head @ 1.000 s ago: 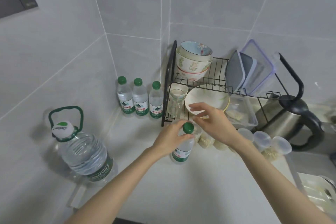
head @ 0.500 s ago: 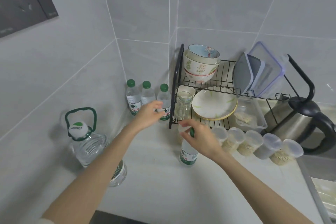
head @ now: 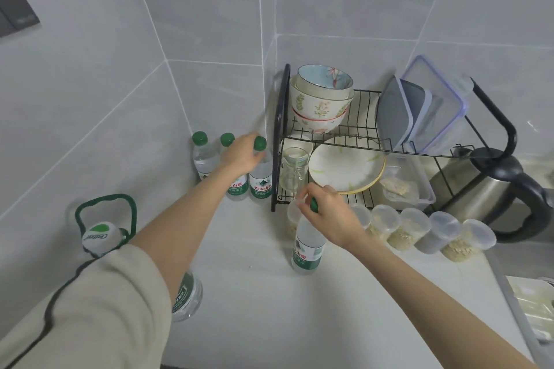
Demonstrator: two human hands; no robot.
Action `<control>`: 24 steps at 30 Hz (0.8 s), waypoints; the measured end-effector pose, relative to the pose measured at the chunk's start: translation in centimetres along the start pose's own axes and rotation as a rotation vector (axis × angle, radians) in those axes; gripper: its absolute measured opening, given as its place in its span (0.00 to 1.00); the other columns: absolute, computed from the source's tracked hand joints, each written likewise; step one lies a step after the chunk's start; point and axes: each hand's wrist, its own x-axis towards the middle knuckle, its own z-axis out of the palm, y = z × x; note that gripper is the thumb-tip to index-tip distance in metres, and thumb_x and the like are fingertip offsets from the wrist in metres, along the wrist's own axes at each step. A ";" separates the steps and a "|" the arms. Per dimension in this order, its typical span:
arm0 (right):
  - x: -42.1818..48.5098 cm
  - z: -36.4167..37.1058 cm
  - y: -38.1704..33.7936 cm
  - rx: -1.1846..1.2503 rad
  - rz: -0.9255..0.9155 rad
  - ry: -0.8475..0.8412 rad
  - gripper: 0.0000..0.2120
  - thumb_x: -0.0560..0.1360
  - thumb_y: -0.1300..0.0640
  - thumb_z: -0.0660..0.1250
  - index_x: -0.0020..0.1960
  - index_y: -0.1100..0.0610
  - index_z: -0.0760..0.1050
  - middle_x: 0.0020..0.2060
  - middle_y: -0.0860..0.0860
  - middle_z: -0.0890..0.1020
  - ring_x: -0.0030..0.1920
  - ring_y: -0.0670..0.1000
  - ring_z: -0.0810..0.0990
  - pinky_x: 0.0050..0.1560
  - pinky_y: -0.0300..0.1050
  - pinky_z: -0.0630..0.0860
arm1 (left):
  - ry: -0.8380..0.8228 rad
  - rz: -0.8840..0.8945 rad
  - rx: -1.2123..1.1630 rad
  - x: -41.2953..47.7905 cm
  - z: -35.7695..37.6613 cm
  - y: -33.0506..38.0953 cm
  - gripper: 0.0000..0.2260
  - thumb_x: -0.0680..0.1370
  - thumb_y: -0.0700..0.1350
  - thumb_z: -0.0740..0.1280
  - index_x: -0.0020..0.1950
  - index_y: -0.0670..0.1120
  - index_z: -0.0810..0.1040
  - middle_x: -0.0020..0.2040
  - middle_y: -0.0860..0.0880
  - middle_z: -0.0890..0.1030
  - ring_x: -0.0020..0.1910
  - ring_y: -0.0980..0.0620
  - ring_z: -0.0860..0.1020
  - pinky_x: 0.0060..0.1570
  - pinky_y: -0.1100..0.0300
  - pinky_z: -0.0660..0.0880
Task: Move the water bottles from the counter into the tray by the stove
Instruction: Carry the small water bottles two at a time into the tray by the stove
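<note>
Right hand (head: 329,213) pinches the capped neck of the front bottle (head: 307,249), which stands upright just before the dish rack (head: 277,135). Left hand (head: 241,156) curls round the corner bottle (head: 261,180) (rightmost of three) just left of the rack.

Just one view, worn on the person's head, looking forward and steeply down into a tiled corner. It's wide-angle, so the wall joints splay out toward the frame edges. The tabletop (head: 254,293) sits close below, with both forearms running up from the bottom edge. The left hand (head: 242,156) is deep in the corner. The right hand (head: 326,216) is near centre, gripping the cap of a water bottle (head: 308,246). The dish rack (head: 359,141) stands right of centre and the kettle (head: 491,189) is out by the right edge.
</note>
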 end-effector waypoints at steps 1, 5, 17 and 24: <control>0.1 -0.1 0.0 -0.035 -0.009 -0.002 0.05 0.77 0.51 0.64 0.49 0.52 0.73 0.38 0.45 0.77 0.47 0.49 0.70 0.42 0.50 0.73 | 0.030 -0.001 -0.015 0.2 0.2 0.0 0.19 0.77 0.49 0.66 0.66 0.43 0.71 0.61 0.43 0.77 0.59 0.43 0.75 0.55 0.47 0.75; 0.4 -0.4 0.1 -0.169 -0.015 0.030 0.08 0.77 0.49 0.64 0.47 0.54 0.73 0.40 0.45 0.70 0.48 0.50 0.69 0.41 0.43 0.65 | 0.052 -0.003 -0.080 0.2 0.8 0.2 0.16 0.77 0.49 0.66 0.60 0.41 0.72 0.53 0.44 0.77 0.51 0.44 0.76 0.47 0.52 0.73; -0.2 0.3 0.0 -0.115 -0.051 0.075 0.08 0.76 0.51 0.64 0.43 0.54 0.71 0.39 0.49 0.74 0.45 0.53 0.73 0.38 0.49 0.73 | 0.178 -0.074 -0.131 -7.1 1.4 0.6 0.15 0.79 0.51 0.64 0.58 0.40 0.70 0.40 0.47 0.75 0.43 0.42 0.77 0.43 0.49 0.72; -1.2 1.1 -0.1 -0.102 -0.185 0.140 0.06 0.73 0.54 0.65 0.40 0.54 0.70 0.37 0.48 0.74 0.41 0.53 0.74 0.33 0.53 0.75 | 0.187 -0.095 -0.060 -13.8 2.7 2.0 0.16 0.79 0.53 0.63 0.61 0.45 0.70 0.40 0.49 0.74 0.44 0.43 0.78 0.36 0.55 0.65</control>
